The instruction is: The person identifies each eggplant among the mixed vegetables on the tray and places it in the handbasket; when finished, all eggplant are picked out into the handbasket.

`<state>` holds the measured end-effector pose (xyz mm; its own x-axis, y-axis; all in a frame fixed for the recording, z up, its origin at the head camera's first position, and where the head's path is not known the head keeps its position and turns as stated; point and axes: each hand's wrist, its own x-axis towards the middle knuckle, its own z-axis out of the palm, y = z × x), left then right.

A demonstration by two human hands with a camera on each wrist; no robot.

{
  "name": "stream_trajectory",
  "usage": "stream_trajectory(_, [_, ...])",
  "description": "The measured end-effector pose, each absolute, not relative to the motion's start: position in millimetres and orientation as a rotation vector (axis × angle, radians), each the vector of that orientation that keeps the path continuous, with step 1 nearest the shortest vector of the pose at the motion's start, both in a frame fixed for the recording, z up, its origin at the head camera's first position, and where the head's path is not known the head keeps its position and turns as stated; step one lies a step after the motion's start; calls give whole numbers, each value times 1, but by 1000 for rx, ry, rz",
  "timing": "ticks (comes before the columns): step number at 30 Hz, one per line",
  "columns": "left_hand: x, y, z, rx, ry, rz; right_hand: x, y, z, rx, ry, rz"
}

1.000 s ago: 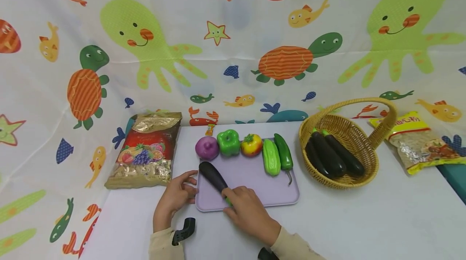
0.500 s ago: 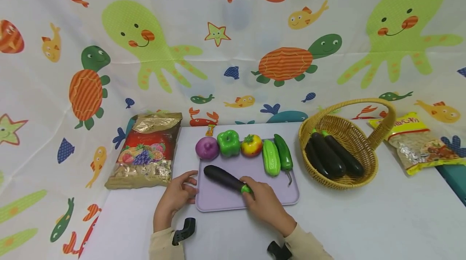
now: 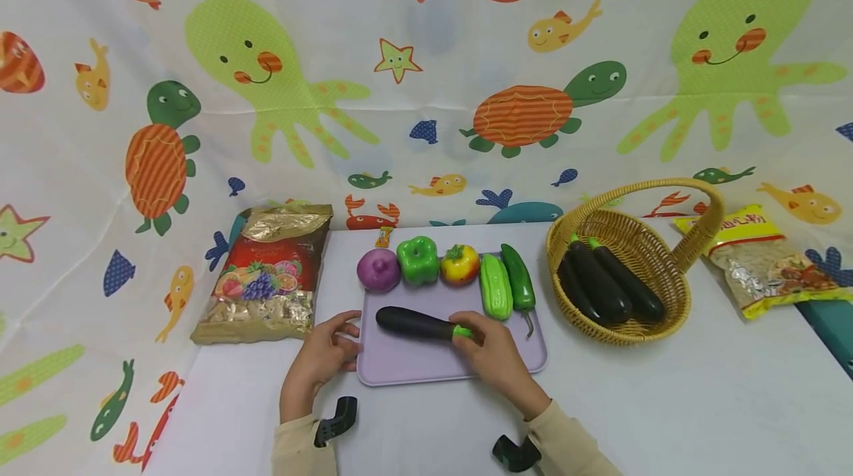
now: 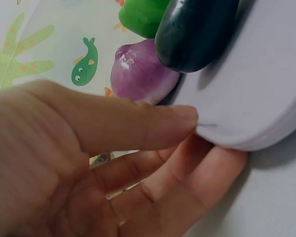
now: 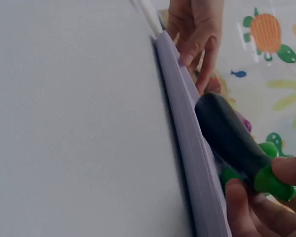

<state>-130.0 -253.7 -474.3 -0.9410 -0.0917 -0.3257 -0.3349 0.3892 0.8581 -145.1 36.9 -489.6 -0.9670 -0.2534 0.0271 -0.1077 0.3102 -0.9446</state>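
Over the lilac tray (image 3: 413, 368), a dark eggplant (image 3: 415, 323) lies crosswise, its green stem end pinched between the thumb and fingers of my right hand (image 3: 501, 359). The right wrist view shows that same eggplant (image 5: 230, 132) with the thumb on the green cap. My left hand (image 3: 322, 359) holds the tray's left edge; in the left wrist view its thumb (image 4: 172, 123) is at the corner rim and its fingers are against the underside. Along the tray's back sit a purple onion (image 3: 379, 270), a green bell pepper (image 3: 418, 261), a red-yellow tomato (image 3: 460, 266), a cucumber (image 3: 496, 287) and a green chili pepper (image 3: 518, 277).
A wicker basket (image 3: 681, 298) with several eggplants stands to the right. Behind it lies a yellow-edged food bag (image 3: 776, 261). A red and gold snack bag (image 3: 266, 276) is at the left, and a small wrapped candy (image 3: 383, 237) lies behind the onion.
My right hand has moved right with the eggplant, turning it from a steep slant to nearly crosswise over the tray. My left hand stays at the tray's edge.
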Motion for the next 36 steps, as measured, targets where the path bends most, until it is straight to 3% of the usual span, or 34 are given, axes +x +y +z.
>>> stream_trajectory(7, [-131, -254, -472, -371, 2428, 1567, -148, 37, -487, -137, 2183, -1950])
stream_trajectory(18, [-131, -253, -473, -368, 2434, 1566, -149, 39, -484, -35, 1807, -2217])
stream_trajectory(36, [-130, -253, -474, -379, 2437, 1555, -148, 39, -483, 57, 1693, -2461])
